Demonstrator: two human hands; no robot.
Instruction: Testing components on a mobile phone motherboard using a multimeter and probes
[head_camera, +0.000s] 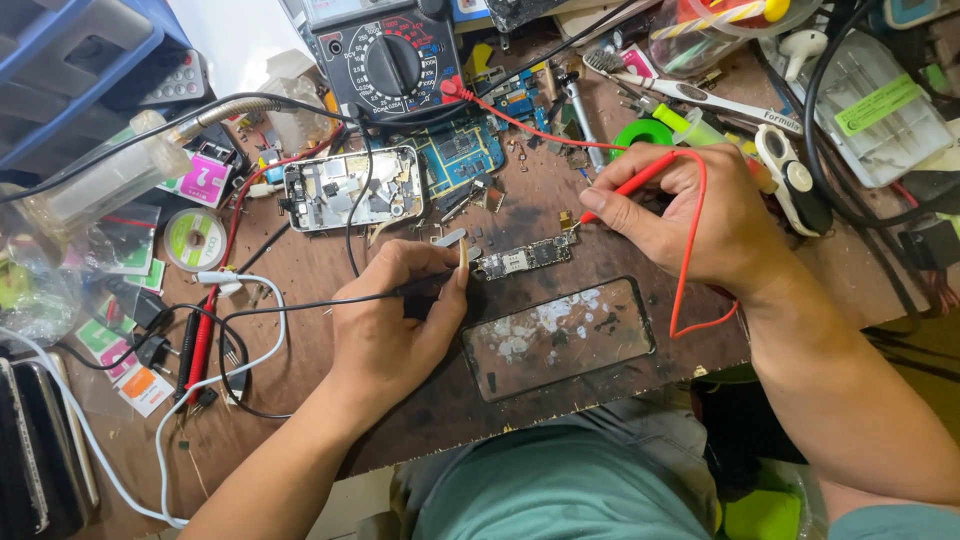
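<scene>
View: a single head-worn camera, no second view to share the scene with.
Position: above the near edge of the surface (300, 420), over the person's lap.
Direction: steeply downward and slightly forward, far edge of the surface at the top of the frame.
Nearness: close, within arm's reach; forearms enter from the bottom corners.
Centre: the small circuit board (525, 257), with the analogue multimeter (390, 60) beyond it at the top edge.
</scene>
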